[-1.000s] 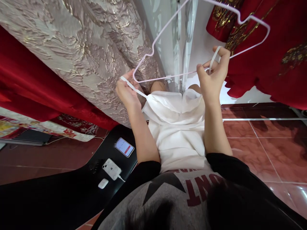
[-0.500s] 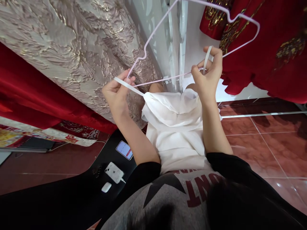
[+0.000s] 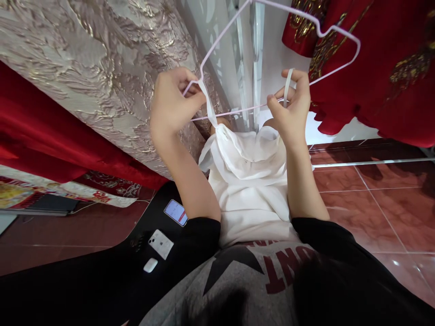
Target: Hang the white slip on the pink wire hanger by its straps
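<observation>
A pale pink wire hanger (image 3: 288, 8) is held up in front of me, tilted, its top cut off by the upper edge. A white garment (image 3: 249, 194) with thin straps lies across my lap. One strap (image 3: 210, 107) runs up to the hanger's left notch, where my left hand (image 3: 173, 102) is closed on the hanger's end and the strap; its fingertips are partly hidden. My right hand (image 3: 292, 102) pinches the lower bar between thumb and fingers. The other strap (image 3: 287, 86) is looped around a finger of that hand.
Cream embossed fabric (image 3: 136, 59) hangs at left, with red gold-trimmed fabric (image 3: 356, 90) at right. On a black surface beside me lie two phones (image 3: 176, 212) (image 3: 161, 244) and a small white case (image 3: 150, 265). A metal bar (image 3: 374, 161) runs above the red tiled floor.
My left hand has turned over and risen, carrying its strap from below the hanger's end up to the left notch. The hanger has shifted slightly left; my right hand has barely moved.
</observation>
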`<state>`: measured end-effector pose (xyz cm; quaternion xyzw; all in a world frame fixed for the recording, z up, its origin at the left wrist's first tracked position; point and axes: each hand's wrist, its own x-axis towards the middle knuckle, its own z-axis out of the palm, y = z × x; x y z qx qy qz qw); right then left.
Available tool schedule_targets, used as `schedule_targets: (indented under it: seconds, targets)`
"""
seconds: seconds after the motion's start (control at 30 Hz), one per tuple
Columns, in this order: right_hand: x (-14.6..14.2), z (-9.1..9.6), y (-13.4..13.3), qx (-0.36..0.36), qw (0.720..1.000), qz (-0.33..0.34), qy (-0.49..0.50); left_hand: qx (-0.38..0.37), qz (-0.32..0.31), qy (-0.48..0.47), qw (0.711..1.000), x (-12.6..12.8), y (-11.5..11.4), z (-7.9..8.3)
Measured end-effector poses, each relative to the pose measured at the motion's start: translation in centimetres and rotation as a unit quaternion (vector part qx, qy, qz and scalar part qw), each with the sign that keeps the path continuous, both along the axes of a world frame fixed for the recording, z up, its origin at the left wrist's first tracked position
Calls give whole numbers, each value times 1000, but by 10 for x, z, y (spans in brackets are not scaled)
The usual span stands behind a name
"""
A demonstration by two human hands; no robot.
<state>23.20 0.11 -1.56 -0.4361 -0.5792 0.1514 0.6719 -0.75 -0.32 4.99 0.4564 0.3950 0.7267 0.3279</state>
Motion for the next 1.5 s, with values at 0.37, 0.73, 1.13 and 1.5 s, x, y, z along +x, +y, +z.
schedule_targets:
  seconds: [0.37, 0.73, 1.13, 1.5]
  targets:
    - [-2, -3, -2, -23, 1000, 11, -4, 12, -11, -80, 997, 18, -1, -55]
    - [71, 14, 0, 212, 961, -111, 140, 94, -24, -106, 990, 15, -2, -50]
    - [123, 34, 33, 244, 969, 2, 33, 76, -38, -78, 993, 2, 1, -54]
    - [91, 76, 18, 135, 981, 11, -141, 72, -40, -112, 990, 9, 0, -51]
